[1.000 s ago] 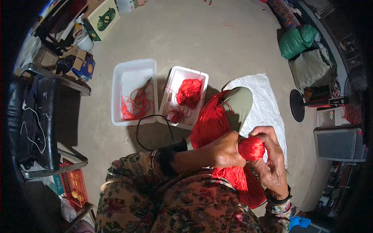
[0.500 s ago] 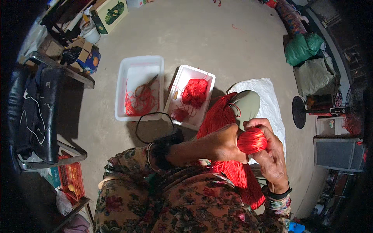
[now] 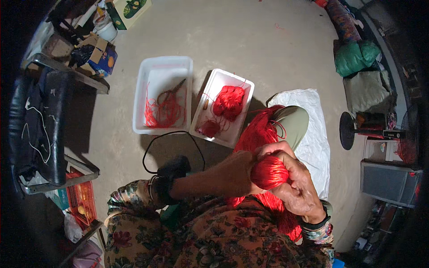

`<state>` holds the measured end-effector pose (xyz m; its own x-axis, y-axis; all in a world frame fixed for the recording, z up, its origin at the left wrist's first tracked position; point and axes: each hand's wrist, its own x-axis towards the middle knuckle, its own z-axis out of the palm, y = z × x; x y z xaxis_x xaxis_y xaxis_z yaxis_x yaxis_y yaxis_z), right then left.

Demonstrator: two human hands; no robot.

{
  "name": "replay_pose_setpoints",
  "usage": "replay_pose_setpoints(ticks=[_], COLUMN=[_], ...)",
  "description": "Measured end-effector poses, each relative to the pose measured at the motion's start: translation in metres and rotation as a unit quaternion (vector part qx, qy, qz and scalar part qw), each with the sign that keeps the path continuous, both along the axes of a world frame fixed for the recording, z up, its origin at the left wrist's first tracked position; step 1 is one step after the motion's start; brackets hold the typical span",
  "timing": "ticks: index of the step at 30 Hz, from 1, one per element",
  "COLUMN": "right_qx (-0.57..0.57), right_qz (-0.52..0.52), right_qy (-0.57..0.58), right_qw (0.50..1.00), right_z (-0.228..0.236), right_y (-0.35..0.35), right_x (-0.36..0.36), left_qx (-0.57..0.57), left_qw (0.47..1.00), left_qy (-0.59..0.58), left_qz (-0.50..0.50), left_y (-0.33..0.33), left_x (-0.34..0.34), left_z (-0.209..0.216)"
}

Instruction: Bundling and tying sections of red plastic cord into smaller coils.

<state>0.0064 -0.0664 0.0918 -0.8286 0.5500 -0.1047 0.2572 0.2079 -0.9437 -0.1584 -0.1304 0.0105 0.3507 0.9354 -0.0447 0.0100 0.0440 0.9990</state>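
A thick bundle of shiny red cord (image 3: 270,173) lies across my lap, its top gathered into a smooth round knob. My left hand (image 3: 245,166) is closed round the bundle just beside the knob, most of its fingers hidden. Curled about the knob's other side, my right hand (image 3: 300,186) grips it, with thumb and fingers pressed against the strands. Long loose strands run away from my hands over my knee and hang down below the right wrist.
Ahead on the floor stand a translucent white tray (image 3: 137,102) with scissors (image 3: 172,91) and red cord scraps, and a white foam box (image 3: 246,96) with red skeins. A white sheet (image 3: 315,134) lies beside my knee. A black chair (image 3: 58,129) is left, a fan (image 3: 346,130) right.
Both hands have shifted left with the bundle's knob. My right hand has turned and wraps more over the knob's top and side. The view has also moved slightly.
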Motion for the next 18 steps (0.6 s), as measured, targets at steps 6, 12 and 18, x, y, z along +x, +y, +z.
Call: replay_pose_setpoints(ticks=[6,12,18], right_qx=[-0.029,0.065,0.061], right_qz=[0.0,0.067,0.032], right_qy=[-0.01,-0.074,-0.087], right_qw=[1.0,0.993,0.994], right_z=[-0.009,-0.011,-0.016], right_y=[0.002,0.007,0.021], right_x=[-0.006,-0.016,-0.007], left_qx=[-0.03,-0.102,-0.205], left_qw=[0.996,0.99,0.944], left_qy=[0.088,0.094,-0.044], left_qz=[-0.005,-0.005,0.255], left_y=[-0.008,-0.021,-0.037], left_x=[-0.011,-0.049,-0.103], left_z=[0.006,0.006,-0.074])
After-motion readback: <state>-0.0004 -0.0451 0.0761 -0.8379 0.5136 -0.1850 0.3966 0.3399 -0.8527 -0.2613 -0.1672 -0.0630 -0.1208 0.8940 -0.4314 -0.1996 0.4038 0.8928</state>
